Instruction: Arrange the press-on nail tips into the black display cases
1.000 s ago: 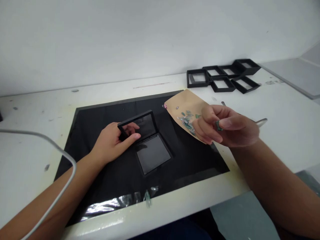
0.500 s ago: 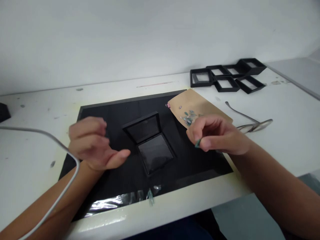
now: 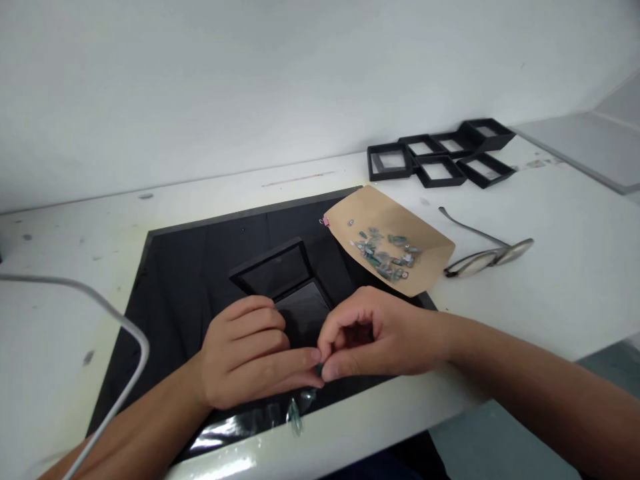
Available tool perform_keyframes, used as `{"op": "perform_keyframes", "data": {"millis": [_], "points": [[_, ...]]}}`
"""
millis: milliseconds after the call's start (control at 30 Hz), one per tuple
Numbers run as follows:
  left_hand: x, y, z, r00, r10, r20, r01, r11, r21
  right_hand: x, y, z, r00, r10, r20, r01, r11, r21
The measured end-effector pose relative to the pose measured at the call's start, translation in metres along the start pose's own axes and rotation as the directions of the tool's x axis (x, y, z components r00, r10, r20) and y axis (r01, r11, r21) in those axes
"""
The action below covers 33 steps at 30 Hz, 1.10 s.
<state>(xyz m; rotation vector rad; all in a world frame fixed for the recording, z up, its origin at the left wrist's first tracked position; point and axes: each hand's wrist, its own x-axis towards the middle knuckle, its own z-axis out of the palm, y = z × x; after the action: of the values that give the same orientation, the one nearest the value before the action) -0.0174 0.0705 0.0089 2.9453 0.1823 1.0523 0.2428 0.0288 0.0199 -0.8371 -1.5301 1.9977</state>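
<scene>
My left hand [image 3: 255,353] and my right hand [image 3: 373,337] meet at their fingertips over the front of the black mat [image 3: 175,280]. Pinched between both thumbs and forefingers is a small green piece [image 3: 319,368], mostly hidden by the fingers. Behind the hands an open black case [image 3: 273,270] stands with its lid raised; my fingers cover part of its base. A brown paper sheet [image 3: 400,227] with a pink clip [image 3: 325,221] carries several small green and clear pieces [image 3: 375,257]. Another green, leaf-shaped piece [image 3: 295,417] lies at the mat's front edge, close to my left hand.
Several black square frames [image 3: 390,162] are grouped at the back right by the wall. Eyeglasses [image 3: 493,257] rest on the white table [image 3: 550,293] right of the paper. A grey cable [image 3: 133,327] loops across the left side, in front of my left forearm.
Both hands have come together in front of the black case. My right hand brought the green piece left, away from the paper; my left hand moved right and closed its fingertips on it.
</scene>
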Motion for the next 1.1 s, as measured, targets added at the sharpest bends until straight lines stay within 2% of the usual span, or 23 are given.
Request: {"op": "perform_keyframes", "data": {"millis": [167, 333, 433, 533, 700, 900, 1100], "points": [[-0.004, 0.007, 0.002, 0.996, -0.059, -0.063, 0.065, 0.992, 0.105, 0.004, 0.003, 0.003, 1.000, 0.012, -0.004, -0.012, 1.000, 0.012], [-0.001, 0.014, 0.007, 0.987, -0.145, -0.072, 0.149, 0.988, 0.052, 0.006, 0.006, 0.004, 0.999, 0.034, -0.030, -0.035, 0.999, -0.036], [0.001, 0.012, 0.006, 0.990, -0.136, -0.028, 0.137, 0.990, 0.032, 0.007, 0.005, 0.004, 0.996, 0.044, -0.073, -0.049, 0.997, -0.067], [0.001, 0.008, 0.003, 0.989, -0.140, -0.045, 0.141, 0.989, 0.034, 0.005, 0.000, 0.003, 0.994, 0.030, -0.101, -0.043, 0.990, -0.134], [-0.002, 0.004, 0.001, 0.979, -0.197, -0.055, 0.198, 0.980, 0.014, -0.001, -0.007, 0.000, 0.995, -0.017, -0.101, -0.011, 0.964, -0.265], [-0.007, 0.002, 0.007, 0.965, -0.232, -0.123, 0.231, 0.973, -0.026, -0.003, -0.008, 0.001, 0.993, 0.031, -0.115, -0.072, 0.924, -0.375], [-0.007, 0.002, 0.005, 0.943, -0.311, -0.117, 0.305, 0.950, -0.061, -0.003, -0.009, 0.001, 0.995, 0.025, -0.095, -0.061, 0.913, -0.402]]}}
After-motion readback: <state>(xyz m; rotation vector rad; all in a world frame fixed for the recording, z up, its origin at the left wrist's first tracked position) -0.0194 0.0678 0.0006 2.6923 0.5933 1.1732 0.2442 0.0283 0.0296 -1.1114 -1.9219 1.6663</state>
